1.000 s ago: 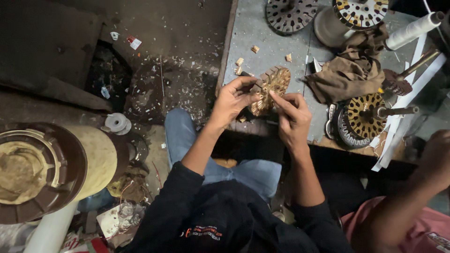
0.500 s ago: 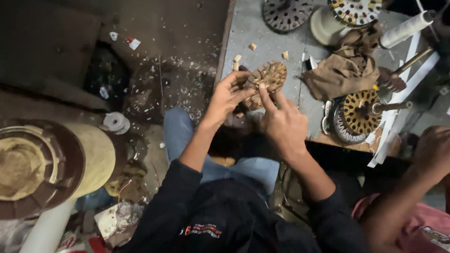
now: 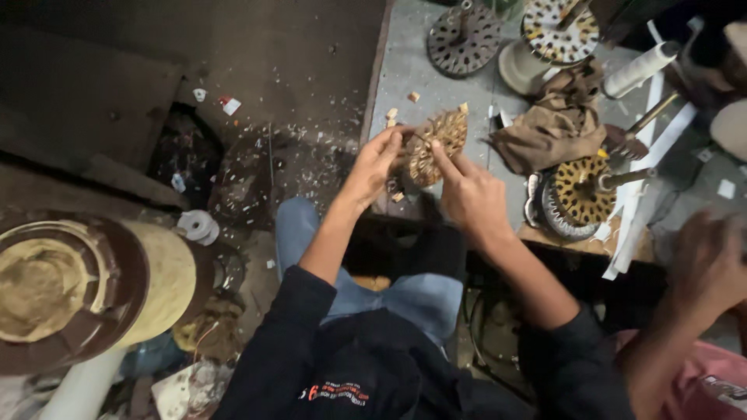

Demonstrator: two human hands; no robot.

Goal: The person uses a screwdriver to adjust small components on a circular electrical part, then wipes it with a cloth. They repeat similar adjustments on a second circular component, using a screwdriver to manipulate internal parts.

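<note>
- I see both of my bare hands raised over the near edge of a grey workbench, holding one round, slotted metal disc wound with copper-coloured wire, a motor stator, tilted on its edge.
- My left hand grips the stator's left rim; the fingers are curled together around the edge, thumb on top.
- My right hand holds the right side; the forefinger lies stretched along the disc's face, the other fingers folded beneath. I cannot tell whether the thumb presses the back.
- Just beyond my right fingertips lies a crumpled brown rag.
- To the right of my right-hand fingers sits a second stator with yellow windings and a rod through its middle.
- Further beyond the fingertips lie a dark slotted disc and a pale patterned disc; a white tube lies beside them.
- Well to the left of my left fingers stands a round brown drum; its open top holds a dull tan mass I cannot identify.
- Another person's arm, blurred, shows at the right.
- Pale scraps litter the dark floor left of my left fingers.
</note>
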